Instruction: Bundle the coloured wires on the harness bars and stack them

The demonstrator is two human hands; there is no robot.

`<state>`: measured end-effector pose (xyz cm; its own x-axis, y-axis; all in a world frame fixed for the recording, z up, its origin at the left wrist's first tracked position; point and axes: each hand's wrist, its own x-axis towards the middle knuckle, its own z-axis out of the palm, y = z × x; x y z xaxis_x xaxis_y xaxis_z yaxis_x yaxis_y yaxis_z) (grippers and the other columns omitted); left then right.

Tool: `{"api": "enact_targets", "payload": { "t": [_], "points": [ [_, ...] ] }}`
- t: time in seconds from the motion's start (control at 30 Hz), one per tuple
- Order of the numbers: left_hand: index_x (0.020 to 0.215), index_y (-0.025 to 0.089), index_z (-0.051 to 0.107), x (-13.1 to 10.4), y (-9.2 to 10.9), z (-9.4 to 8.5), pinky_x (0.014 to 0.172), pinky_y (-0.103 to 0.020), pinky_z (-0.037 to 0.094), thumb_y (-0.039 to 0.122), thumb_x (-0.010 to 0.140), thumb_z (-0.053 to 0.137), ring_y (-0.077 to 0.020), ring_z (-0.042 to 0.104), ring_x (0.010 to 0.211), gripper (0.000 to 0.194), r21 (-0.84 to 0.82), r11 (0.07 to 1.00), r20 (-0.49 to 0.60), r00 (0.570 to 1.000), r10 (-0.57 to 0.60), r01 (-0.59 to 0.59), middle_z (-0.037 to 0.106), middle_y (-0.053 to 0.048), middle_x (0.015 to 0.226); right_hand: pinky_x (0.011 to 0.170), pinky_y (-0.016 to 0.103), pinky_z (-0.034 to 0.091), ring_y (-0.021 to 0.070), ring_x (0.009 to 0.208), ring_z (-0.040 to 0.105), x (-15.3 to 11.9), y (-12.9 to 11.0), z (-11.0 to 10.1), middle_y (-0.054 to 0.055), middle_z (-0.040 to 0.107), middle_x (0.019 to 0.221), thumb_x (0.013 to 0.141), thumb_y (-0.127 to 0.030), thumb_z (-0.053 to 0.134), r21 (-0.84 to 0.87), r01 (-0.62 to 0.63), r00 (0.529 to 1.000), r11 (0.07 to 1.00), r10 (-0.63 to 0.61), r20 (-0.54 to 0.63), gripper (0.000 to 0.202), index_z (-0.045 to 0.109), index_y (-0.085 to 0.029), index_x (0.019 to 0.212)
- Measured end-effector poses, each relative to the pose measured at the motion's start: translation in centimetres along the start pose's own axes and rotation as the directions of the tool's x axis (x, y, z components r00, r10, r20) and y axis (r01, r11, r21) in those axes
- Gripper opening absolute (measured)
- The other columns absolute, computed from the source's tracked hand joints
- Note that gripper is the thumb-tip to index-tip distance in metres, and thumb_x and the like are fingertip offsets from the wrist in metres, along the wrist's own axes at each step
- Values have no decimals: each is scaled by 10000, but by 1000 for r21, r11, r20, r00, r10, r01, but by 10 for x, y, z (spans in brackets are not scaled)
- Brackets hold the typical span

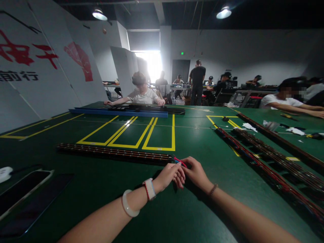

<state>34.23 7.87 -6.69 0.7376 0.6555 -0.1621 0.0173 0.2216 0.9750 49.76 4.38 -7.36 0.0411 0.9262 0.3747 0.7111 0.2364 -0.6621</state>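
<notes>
"What's nearest?"
"Two hands, at the dark strip's (113, 154) wired end. The right hand's (196, 171) grip is narrow, holding red wires (182, 163); whether the left hand (167, 174) holds any, I cannot tell."
"And the strip?"
"Lying on the table (157, 216)."
"Beyond it?"
"Yellow outlines (159, 148), a blue channel (152, 114), then another person (143, 98)."

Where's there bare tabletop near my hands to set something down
Bare green table shows between the yellow taped boxes and the red-wired bundle, though a thin line crosses it; another patch lies between the dark slab and your left forearm, this side of the dark strip. Crowded: the right side, with other bundles, and around your left hand and right hand.
</notes>
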Motion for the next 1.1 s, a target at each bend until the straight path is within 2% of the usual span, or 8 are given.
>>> {"api": "enact_targets", "payload": {
  "t": [0.17, 0.37, 0.6, 0.73, 0.87, 0.97, 1.1],
  "points": [
    [744, 92, 534, 5, -4, 1, 480, -280, 495, 718, 739, 463, -194, 632, 495, 630, -34, 999, -37, 999, -33, 32, 621, -100, 577, 741, 277, 349, 158, 790, 506, -4, -10, -5, 27, 595, 802, 841, -168, 555, -256, 161, 985, 953, -170, -16, 128, 665, -187, 905],
    [765, 82, 563, 7, -5, 4, 552, -335, 523, 699, 774, 435, -187, 629, 515, 630, -25, 998, -65, 996, -52, 51, 639, -108, 615, 791, 304, 318, 161, 754, 472, -4, -14, -8, 38, 578, 768, 895, -158, 484, -547, 354, 928, 758, -359, 104, 164, 640, -163, 844],
    [847, 121, 527, 5, -3, 7, 640, -335, 517, 630, 801, 470, -158, 625, 615, 515, -144, 990, -86, 996, -19, 7, 648, -64, 727, 777, 322, 337, 181, 745, 461, -6, -24, -12, 56, 575, 792, 845, -159, 567, -673, 505, 842, 540, -481, 246, 85, 645, -139, 873],
    [841, 135, 512, 3, -1, 8, 659, -283, 484, 558, 810, 517, -125, 594, 659, 424, -217, 976, -130, 991, -29, 0, 623, -28, 747, 733, 337, 346, 190, 728, 457, -10, -36, -9, 70, 566, 784, 816, -169, 595, -734, 505, 832, 455, -483, 273, 124, 650, -102, 906],
    [830, 137, 513, 2, 0, 7, 631, -229, 438, 496, 816, 540, -93, 547, 643, 361, -263, 964, -188, 977, -95, 43, 576, 7, 710, 704, 346, 338, 196, 724, 459, -14, -44, -4, 85, 563, 783, 833, -196, 574, -764, 474, 850, 439, -455, 266, 174, 644, -93, 954],
    [821, 136, 516, 1, 0, 8, 607, -217, 426, 493, 796, 562, -88, 534, 641, 361, -270, 962, -202, 976, -88, 31, 565, 12, 719, 673, 343, 319, 191, 710, 466, -16, -51, -5, 80, 569, 769, 834, -185, 570, -769, 455, 861, 448, -442, 252, 160, 644, -102, 948],
    [757, 136, 502, 4, -3, 7, 573, -208, 418, 520, 736, 611, -73, 510, 576, 400, -294, 956, -182, 981, -67, 11, 537, 26, 660, 656, 325, 294, 168, 682, 487, -16, -63, -17, 62, 587, 731, 862, -200, 548, -716, 434, 882, 546, -418, 216, 111, 641, -148, 829]
  ]
}}
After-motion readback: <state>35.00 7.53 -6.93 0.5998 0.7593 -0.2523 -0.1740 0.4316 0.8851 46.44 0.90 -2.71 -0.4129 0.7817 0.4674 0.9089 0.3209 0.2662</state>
